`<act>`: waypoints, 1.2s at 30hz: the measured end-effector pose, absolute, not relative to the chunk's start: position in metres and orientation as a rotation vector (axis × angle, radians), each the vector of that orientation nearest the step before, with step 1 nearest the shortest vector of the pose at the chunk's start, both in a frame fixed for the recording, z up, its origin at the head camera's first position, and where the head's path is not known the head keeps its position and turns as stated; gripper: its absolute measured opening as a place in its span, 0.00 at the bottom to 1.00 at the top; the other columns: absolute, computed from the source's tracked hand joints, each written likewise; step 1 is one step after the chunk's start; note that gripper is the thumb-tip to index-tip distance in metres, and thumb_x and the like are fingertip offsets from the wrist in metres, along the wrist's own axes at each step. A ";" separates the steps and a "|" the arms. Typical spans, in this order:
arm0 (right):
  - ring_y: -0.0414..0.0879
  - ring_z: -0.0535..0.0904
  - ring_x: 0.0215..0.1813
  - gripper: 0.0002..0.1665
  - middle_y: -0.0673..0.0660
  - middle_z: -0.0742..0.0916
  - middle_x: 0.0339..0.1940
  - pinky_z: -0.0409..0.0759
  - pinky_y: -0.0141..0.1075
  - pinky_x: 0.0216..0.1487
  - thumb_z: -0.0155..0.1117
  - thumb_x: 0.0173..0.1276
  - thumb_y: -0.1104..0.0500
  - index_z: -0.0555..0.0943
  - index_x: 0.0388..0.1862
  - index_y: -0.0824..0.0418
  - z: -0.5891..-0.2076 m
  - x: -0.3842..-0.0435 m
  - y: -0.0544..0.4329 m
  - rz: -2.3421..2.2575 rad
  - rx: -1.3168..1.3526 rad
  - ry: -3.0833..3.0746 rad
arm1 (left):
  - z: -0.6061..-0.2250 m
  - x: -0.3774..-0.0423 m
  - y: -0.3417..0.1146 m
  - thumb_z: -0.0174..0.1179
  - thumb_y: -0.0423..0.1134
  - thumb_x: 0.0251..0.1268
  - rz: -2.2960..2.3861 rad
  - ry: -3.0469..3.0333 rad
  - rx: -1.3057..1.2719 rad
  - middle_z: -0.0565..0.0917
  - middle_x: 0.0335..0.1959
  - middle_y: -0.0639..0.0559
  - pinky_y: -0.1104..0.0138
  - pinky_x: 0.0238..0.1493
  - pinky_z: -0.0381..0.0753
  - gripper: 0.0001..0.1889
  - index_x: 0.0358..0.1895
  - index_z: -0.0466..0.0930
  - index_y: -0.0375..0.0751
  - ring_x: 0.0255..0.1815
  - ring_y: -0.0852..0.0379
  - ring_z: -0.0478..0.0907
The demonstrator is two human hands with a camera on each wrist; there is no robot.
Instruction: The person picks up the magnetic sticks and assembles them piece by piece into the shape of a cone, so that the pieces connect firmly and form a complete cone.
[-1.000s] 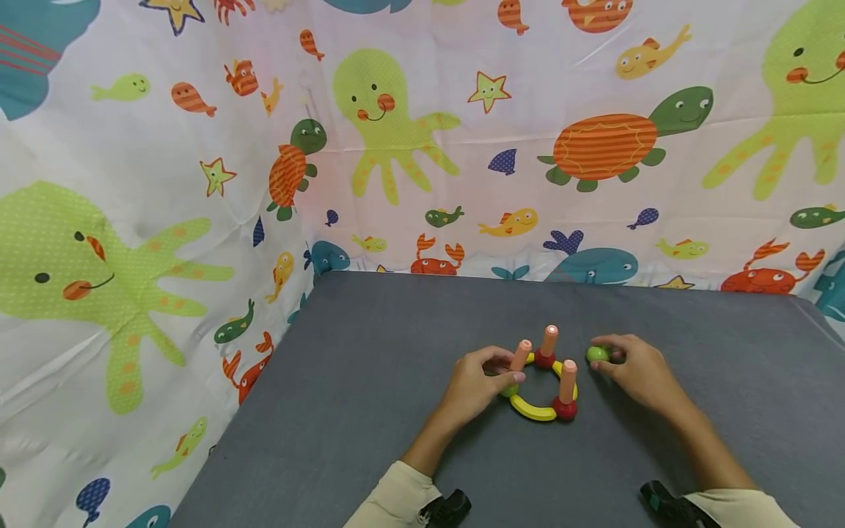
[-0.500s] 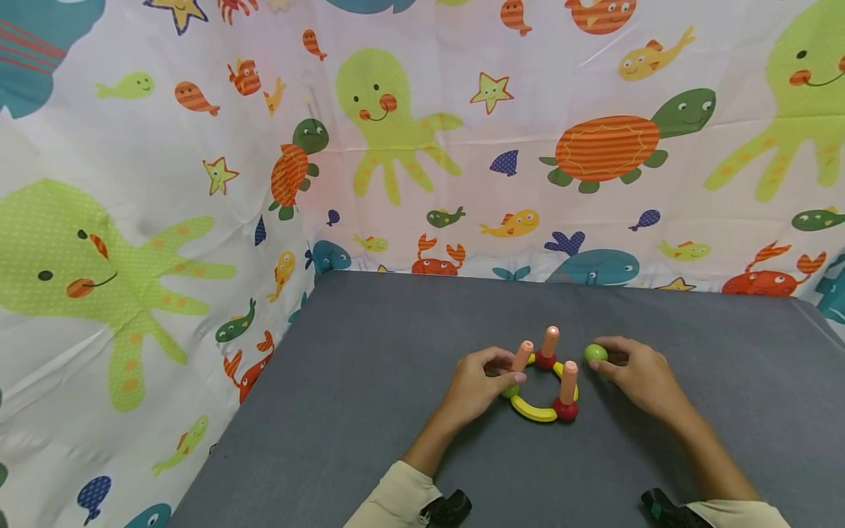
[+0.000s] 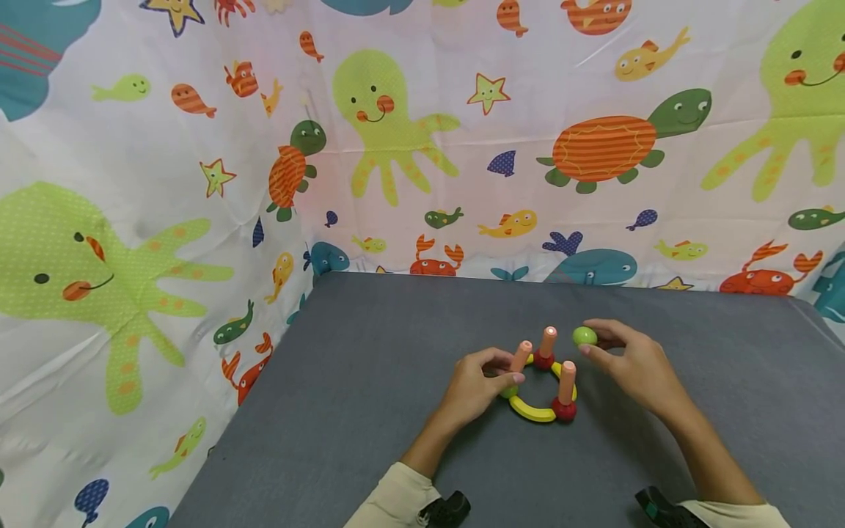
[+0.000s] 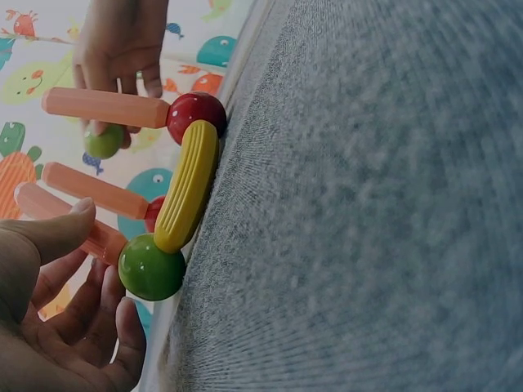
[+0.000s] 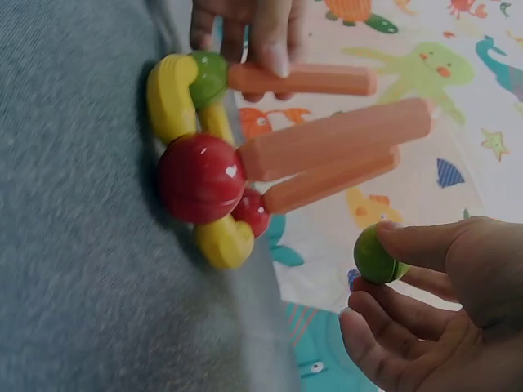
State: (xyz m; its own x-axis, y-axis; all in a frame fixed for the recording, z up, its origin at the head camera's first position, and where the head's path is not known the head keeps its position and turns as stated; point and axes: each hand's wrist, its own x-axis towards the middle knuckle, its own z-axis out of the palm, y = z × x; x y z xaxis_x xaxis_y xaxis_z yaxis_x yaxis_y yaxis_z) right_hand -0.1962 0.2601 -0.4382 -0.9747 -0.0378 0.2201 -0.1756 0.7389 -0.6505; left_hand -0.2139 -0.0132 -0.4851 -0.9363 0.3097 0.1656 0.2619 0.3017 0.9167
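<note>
On the grey table sits a ring of curved yellow pieces [image 3: 533, 411] joined by two red balls [image 3: 564, 410] and a green ball [image 4: 152, 267]. From each of these balls rises an orange peg [image 3: 568, 381]. My left hand [image 3: 478, 385] pinches the peg on the green ball, at the ring's left side. A loose green ball [image 3: 584, 336] is between the thumb and fingertips of my right hand [image 3: 634, 363], held above the table to the right of the ring. In the right wrist view this ball [image 5: 378, 255] is apart from the pegs and shows a groove.
The grey table [image 3: 343, 381] spreads out around the ring. Behind and to the left hangs a white curtain [image 3: 422, 169] printed with sea animals, meeting the table's back and left edges. Both wrists carry dark cameras [image 3: 449, 508].
My right hand has lifted the loose green ball up and a little left, nearer to the back peg. The left hand and the ring stay where they were.
</note>
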 end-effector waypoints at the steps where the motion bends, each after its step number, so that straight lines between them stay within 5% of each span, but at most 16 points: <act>1: 0.63 0.83 0.57 0.29 0.66 0.89 0.53 0.81 0.46 0.45 0.69 0.77 0.49 0.79 0.69 0.64 -0.437 -0.196 0.259 1.062 0.170 -2.738 | -0.485 -0.214 -0.013 0.76 0.45 0.66 1.746 2.501 0.547 0.89 0.45 0.58 0.72 0.50 0.82 0.14 0.52 0.89 0.47 0.42 0.69 0.83; 10: 0.64 0.82 0.59 0.29 0.64 0.89 0.54 0.81 0.47 0.48 0.67 0.79 0.45 0.79 0.70 0.61 -0.423 -0.191 0.248 1.128 0.194 -2.646 | -0.486 -0.214 -0.013 0.76 0.44 0.66 1.756 2.497 0.546 0.89 0.44 0.58 0.72 0.48 0.82 0.13 0.51 0.90 0.48 0.41 0.69 0.83; 19: 0.49 0.81 0.55 0.29 0.58 0.89 0.53 0.74 0.22 0.50 0.68 0.79 0.46 0.80 0.71 0.58 -0.416 -0.187 0.237 1.152 0.216 -2.570 | -0.486 -0.214 -0.011 0.76 0.42 0.65 1.770 2.485 0.557 0.89 0.44 0.58 0.72 0.47 0.82 0.13 0.50 0.90 0.47 0.40 0.69 0.83; 36: 0.53 0.83 0.56 0.29 0.59 0.89 0.54 0.76 0.23 0.48 0.68 0.79 0.46 0.79 0.72 0.55 -0.417 -0.182 0.217 1.206 0.228 -2.560 | -0.486 -0.215 -0.013 0.76 0.43 0.66 1.769 2.479 0.585 0.90 0.44 0.57 0.72 0.47 0.83 0.13 0.51 0.90 0.46 0.40 0.69 0.83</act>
State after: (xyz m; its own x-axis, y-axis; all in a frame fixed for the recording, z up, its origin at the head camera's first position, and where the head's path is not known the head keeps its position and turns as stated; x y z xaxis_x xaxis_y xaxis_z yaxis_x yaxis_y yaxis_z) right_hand -0.1824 0.2174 -0.4172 -0.9420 -0.0153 0.3352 -0.2681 0.6350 -0.7245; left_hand -0.2148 -0.0126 -0.4862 -0.9280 0.3245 0.1831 0.2787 0.2785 0.9191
